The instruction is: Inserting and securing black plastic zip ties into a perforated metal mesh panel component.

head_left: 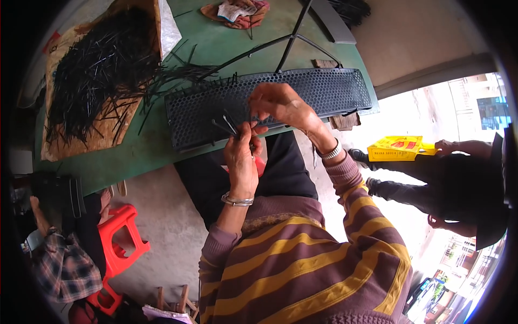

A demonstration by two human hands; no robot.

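My left hand (243,167) is closed around a few thin black strips (225,126), whose ends stick up past the thumb. Close above it, my right hand (283,108) has its fingers bent in a pinch; a small dark piece seems to be at the fingertips, but I cannot make it out. Both hands are over the near edge of a long black perforated panel (324,89), which lies on the green table (216,43). Along the panel's far left edge, several black strips (218,81) stand up from it.
A big heap of black strips (102,70) lies on a brown sheet (116,127) at the left. A dark metal rod stand (294,36) rises behind the panel. A crumpled cloth (243,12) lies at the back. Red stools (127,237) stand lower left. At right, a person holds a yellow box (394,150).
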